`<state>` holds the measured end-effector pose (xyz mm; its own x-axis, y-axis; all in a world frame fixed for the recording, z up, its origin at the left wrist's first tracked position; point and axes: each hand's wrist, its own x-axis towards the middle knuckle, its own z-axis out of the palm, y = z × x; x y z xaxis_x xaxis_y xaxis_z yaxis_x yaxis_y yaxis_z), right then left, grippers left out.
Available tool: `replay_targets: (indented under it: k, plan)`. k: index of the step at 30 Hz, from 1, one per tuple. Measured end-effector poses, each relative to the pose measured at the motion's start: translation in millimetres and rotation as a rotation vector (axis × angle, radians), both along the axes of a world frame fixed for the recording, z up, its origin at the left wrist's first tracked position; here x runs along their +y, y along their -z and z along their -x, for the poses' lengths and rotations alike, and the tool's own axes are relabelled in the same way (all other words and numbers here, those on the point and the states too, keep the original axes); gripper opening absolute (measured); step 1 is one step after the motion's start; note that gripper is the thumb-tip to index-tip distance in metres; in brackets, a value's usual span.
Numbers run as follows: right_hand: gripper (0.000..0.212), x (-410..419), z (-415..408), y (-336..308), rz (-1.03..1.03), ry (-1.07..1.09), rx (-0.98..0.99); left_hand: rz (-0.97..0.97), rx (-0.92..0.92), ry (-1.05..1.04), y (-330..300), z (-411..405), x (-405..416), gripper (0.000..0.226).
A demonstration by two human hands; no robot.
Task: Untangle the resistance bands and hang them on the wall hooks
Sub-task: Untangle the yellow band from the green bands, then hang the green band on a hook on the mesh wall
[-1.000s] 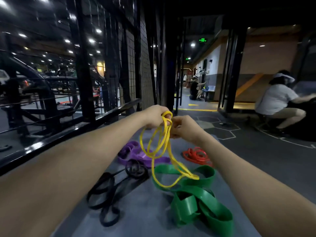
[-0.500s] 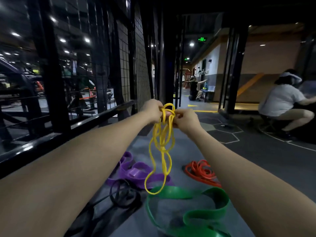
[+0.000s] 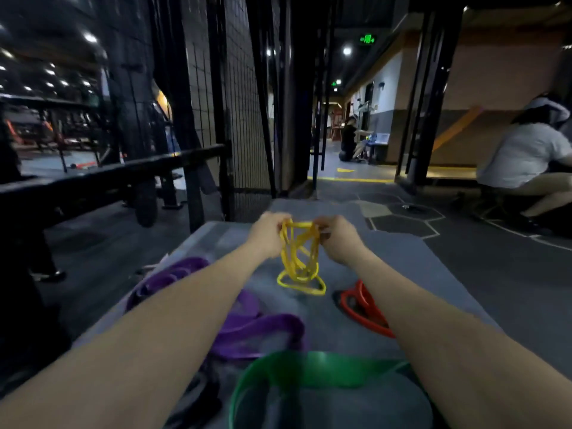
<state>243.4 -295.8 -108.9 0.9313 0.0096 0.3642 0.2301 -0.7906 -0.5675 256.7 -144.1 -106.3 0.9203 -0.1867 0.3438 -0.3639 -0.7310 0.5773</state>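
Both hands hold the yellow band (image 3: pixel 299 258) up over the middle of the grey mat (image 3: pixel 433 274): the left hand (image 3: pixel 268 235) and the right hand (image 3: pixel 339 238) each curl their fingers round its top strands, its lower loops resting on the mat. The purple band (image 3: pixel 247 329), red band (image 3: pixel 362 308) and green band (image 3: pixel 309 370) lie on the near part.

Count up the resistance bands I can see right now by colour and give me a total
Yellow band, held up between left hand and right hand: 1
Purple band: 1
Red band: 1
Green band: 1
Black band, only partly visible: 1
Total: 5
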Motion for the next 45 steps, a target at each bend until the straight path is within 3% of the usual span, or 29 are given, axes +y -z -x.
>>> replay_targets:
  k: [2, 4, 12, 18, 22, 26, 33, 39, 45]
  plan:
    - [0.030, -7.6, 2.1, 35.5, 0.168, -0.025, 0.231, -0.199, 0.186, 0.047, 38.9, -0.3, 1.9, 0.039]
    - [0.035, -13.8, 11.3, 55.6, 0.226, -0.037, 0.353, -0.300, 0.259, 0.104, 62.8, 4.6, -0.2, 0.037]
    - [0.036, -19.4, 60.2, 47.7, 0.335, 0.015, 0.350, -0.425, 0.299, -0.021, 61.1, 33.5, 7.3, 0.044]
    - [0.034, -13.7, 130.8, 19.3, 0.277, -0.018, 0.332, -0.291, 0.255, 0.014, 30.0, 107.1, 10.9, 0.031]
    - [0.014, -11.1, 186.3, 5.6, 0.232, -0.020, 0.319, -0.231, 0.262, 0.068, 17.5, 163.2, 14.1, 0.032]
    - [0.044, -11.0, 252.5, -2.2, 0.172, 0.031, 0.335, -0.223, 0.266, 0.077, 13.3, 230.9, 21.9, 0.032]
    - [0.039, -16.8, 345.0, 6.0, 0.108, 0.064, 0.327, -0.128, 0.274, 0.071, 27.2, 317.0, 32.2, 0.033]
    - [0.049, -21.5, 373.4, 20.9, 0.132, 0.079, 0.378, -0.108, 0.287, 0.051, 40.7, 344.7, 31.4, 0.031]
    - [0.054, -26.3, 342.4, 43.7, 0.246, 0.031, 0.438, -0.313, 0.252, 0.092, 67.6, 311.2, 27.9, 0.043]
